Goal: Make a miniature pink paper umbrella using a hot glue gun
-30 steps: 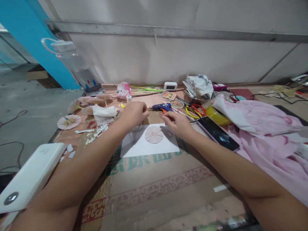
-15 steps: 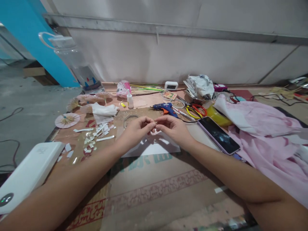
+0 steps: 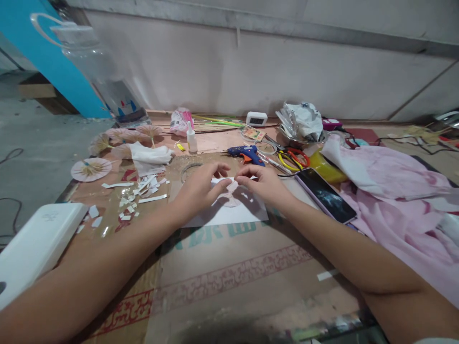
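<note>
Over a sheet of white paper (image 3: 201, 219), my left hand (image 3: 202, 187) has its thumb and fingers apart and holds nothing. Across from it, my right hand (image 3: 261, 185) has thumb and forefinger pressed together; anything in that pinch is too small to make out. Between and below the hands, a pale pink round piece (image 3: 231, 200) lies on the paper, partly hidden by fingers and shadow. A coil of thin wire (image 3: 184, 171) sits just behind my left hand. The blue glue gun (image 3: 247, 154) rests behind my right hand.
White paper scraps (image 3: 148, 186), small pink paper umbrellas (image 3: 91, 169) and a white power bank (image 3: 43, 243) are on the left. A small glue bottle (image 3: 191, 139) stands at the back. Pliers (image 3: 294, 160), a phone (image 3: 326, 195) and pink cloth (image 3: 387, 181) lie to the right.
My hands were touching at the fingertips; now they are slightly apart. My left fingers have opened, and the pink piece beneath shows more. The camera view has shifted a little.
</note>
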The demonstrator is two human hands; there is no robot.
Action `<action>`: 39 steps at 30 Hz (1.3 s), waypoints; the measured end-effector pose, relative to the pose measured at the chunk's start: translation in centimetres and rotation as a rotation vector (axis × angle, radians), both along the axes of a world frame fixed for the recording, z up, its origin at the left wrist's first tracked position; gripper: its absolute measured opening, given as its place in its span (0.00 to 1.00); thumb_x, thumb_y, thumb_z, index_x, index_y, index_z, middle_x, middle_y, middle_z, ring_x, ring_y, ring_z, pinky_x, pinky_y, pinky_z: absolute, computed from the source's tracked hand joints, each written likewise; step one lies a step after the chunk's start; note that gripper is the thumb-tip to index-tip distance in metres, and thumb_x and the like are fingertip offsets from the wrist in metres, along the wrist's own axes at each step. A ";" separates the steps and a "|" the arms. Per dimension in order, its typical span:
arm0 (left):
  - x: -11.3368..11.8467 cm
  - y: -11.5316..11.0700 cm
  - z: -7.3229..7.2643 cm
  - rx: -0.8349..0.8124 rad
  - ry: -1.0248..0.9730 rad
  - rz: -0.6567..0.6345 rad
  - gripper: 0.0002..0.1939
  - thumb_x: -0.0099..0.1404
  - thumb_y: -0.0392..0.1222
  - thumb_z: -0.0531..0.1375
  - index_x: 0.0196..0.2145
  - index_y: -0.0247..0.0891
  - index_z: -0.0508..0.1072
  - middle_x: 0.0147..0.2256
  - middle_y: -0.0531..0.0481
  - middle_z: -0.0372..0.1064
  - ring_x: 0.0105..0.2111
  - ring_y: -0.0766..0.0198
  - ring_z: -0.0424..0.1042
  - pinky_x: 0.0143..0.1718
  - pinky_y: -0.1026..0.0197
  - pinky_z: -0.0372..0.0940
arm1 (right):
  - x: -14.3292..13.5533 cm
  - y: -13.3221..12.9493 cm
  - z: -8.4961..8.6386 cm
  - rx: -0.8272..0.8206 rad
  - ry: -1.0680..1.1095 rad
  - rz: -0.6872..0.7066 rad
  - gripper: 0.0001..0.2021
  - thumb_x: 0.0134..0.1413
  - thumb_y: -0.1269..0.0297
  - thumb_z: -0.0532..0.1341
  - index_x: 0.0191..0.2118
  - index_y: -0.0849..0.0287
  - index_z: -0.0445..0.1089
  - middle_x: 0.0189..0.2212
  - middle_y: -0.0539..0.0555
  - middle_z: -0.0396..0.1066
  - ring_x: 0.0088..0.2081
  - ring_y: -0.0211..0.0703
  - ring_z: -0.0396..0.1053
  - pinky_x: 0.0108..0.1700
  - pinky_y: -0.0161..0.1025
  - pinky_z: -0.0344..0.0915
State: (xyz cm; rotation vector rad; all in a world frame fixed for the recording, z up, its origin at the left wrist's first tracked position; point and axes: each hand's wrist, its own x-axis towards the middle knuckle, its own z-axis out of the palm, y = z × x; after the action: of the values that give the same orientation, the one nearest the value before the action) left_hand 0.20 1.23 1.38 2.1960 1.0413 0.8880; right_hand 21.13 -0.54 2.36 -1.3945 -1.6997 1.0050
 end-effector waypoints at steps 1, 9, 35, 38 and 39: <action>-0.3 0.3 0.0 0.094 0.086 -0.003 0.14 0.70 0.47 0.58 0.49 0.38 0.70 0.45 0.44 0.75 0.47 0.54 0.73 0.51 0.50 0.67 | 0.2 0.2 0.1 -0.023 -0.064 0.020 0.06 0.56 0.64 0.63 0.32 0.60 0.74 0.29 0.51 0.75 0.29 0.38 0.69 0.35 0.37 0.64; -1.9 1.5 0.4 0.209 0.429 -0.231 0.24 0.68 0.52 0.58 0.58 0.39 0.70 0.60 0.40 0.67 0.62 0.46 0.62 0.65 0.42 0.56 | 0.6 0.1 0.4 -0.032 -0.196 0.173 0.05 0.60 0.67 0.60 0.34 0.60 0.72 0.28 0.51 0.75 0.30 0.38 0.68 0.35 0.36 0.60; -1.5 1.2 -0.8 0.275 0.504 -0.236 0.25 0.70 0.57 0.57 0.57 0.40 0.72 0.58 0.40 0.66 0.62 0.44 0.59 0.64 0.41 0.55 | 0.0 0.1 -0.8 0.058 -0.257 0.307 0.06 0.60 0.71 0.59 0.33 0.60 0.71 0.29 0.50 0.76 0.31 0.38 0.69 0.36 0.35 0.59; -1.5 1.2 -0.7 0.277 0.507 -0.235 0.25 0.70 0.56 0.57 0.57 0.40 0.72 0.57 0.40 0.66 0.60 0.45 0.61 0.63 0.41 0.56 | -0.1 0.1 -0.9 0.071 -0.287 0.311 0.06 0.60 0.71 0.59 0.32 0.60 0.72 0.29 0.49 0.76 0.32 0.38 0.69 0.36 0.35 0.59; -1.4 1.2 -0.6 0.276 0.510 -0.232 0.24 0.70 0.56 0.57 0.57 0.40 0.73 0.57 0.40 0.66 0.60 0.46 0.62 0.62 0.42 0.57 | -0.1 0.1 -0.9 0.073 -0.301 0.315 0.06 0.60 0.71 0.59 0.32 0.60 0.72 0.29 0.49 0.76 0.32 0.38 0.70 0.36 0.35 0.59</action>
State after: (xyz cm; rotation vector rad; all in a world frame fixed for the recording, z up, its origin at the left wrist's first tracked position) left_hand -1.23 2.41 0.74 2.7980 0.8886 0.3882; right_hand 21.05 -0.43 1.49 -1.3061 -2.2087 0.9196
